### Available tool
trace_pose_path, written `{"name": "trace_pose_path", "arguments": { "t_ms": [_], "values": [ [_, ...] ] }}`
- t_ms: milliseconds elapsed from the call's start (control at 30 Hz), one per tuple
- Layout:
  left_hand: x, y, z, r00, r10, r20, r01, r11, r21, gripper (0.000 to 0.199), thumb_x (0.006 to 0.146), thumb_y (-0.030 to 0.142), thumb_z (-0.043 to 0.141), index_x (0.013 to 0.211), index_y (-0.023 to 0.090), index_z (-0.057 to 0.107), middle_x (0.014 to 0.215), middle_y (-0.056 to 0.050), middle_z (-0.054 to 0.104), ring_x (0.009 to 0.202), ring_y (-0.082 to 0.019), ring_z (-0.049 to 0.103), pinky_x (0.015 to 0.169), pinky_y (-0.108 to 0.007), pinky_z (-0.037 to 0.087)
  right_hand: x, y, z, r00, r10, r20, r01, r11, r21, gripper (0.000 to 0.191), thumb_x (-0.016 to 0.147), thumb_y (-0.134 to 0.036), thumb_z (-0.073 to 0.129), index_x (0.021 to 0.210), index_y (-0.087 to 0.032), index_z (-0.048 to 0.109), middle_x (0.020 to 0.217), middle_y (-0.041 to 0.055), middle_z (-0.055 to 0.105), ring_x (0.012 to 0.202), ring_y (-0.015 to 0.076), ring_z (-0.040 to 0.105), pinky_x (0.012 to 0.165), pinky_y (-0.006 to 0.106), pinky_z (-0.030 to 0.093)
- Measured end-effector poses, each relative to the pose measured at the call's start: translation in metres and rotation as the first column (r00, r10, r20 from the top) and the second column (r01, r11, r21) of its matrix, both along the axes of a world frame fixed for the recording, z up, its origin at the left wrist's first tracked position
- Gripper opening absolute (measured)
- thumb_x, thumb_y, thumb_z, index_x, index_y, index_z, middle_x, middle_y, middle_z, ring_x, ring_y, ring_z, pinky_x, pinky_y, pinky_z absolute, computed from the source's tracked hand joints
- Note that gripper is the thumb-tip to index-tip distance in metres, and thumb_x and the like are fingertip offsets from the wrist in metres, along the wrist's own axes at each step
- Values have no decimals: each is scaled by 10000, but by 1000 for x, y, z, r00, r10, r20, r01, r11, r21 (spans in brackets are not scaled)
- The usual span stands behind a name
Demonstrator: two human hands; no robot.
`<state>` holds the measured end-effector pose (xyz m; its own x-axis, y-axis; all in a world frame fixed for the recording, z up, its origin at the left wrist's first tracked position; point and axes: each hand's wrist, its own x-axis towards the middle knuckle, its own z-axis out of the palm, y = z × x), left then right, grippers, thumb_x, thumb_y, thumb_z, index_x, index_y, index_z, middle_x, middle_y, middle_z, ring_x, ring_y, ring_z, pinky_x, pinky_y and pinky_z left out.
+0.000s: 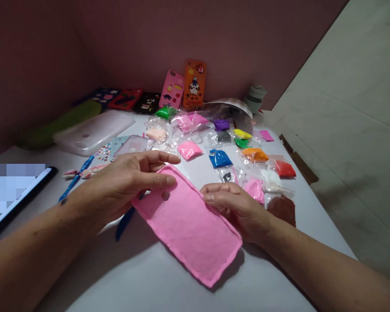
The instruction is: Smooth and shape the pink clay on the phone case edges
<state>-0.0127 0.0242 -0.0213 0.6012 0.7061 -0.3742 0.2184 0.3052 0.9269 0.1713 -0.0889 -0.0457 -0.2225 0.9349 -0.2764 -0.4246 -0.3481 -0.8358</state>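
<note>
Both hands hold a phone case (191, 229) that is covered in pink clay, tilted above the white table. A small hole shows near its upper left end, and its clay edges look uneven. My left hand (139, 175) grips the top end, thumb on the pink face and index finger stretched beyond the edge. Along the long right edge, my right hand (235, 208) pinches the rim between thumb and fingers. Partly hidden under my left hand lies a blue plastic knife (125, 223). Small bags of coloured clay, such as a blue one (220, 158), lie just beyond.
Decorated cases, one orange (195, 84) and one pink (171, 90), lean on the back wall. A clear case (94, 132) lies at left, near a blue tool (76, 177) and a phone (22, 199). A grey bottle (256, 97) stands back right; brown clay (281, 210) sits near the right edge.
</note>
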Motion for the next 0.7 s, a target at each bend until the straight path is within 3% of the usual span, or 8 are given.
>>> {"name": "trace_pose_path", "arguments": {
  "t_ms": [267, 533, 700],
  "values": [
    [-1, 3, 13, 995, 85, 54, -85, 996, -2, 422, 571, 137, 812, 955, 216, 657, 611, 20, 634, 491, -100, 587, 420, -147, 452, 0, 0, -3, 1000, 5, -19, -4, 1000, 13, 251, 727, -236, 656, 590, -148, 465, 535, -59, 355, 448, 51, 305, 425, 177, 222],
    [-2, 7, 7, 988, 64, 141, -63, 998, -11, 374, 614, 160, 814, 947, 236, 662, 726, 25, 677, 619, -118, 653, 528, -162, 532, 1, 0, -5, 999, -36, -31, 37, 999, 16, 233, 733, -244, 666, 613, -139, 496, 561, -49, 371, 475, 58, 330, 453, 179, 254],
    [0, 6, 7, 983, 40, 179, -37, 999, -19, 348, 609, 88, 782, 903, 237, 669, 691, 27, 663, 579, -115, 632, 510, -174, 522, -2, 2, -3, 987, -102, -127, 102, 995, -5, 222, 740, -267, 682, 639, -128, 541, 604, -28, 404, 528, 74, 360, 478, 183, 296]
  ]
}}
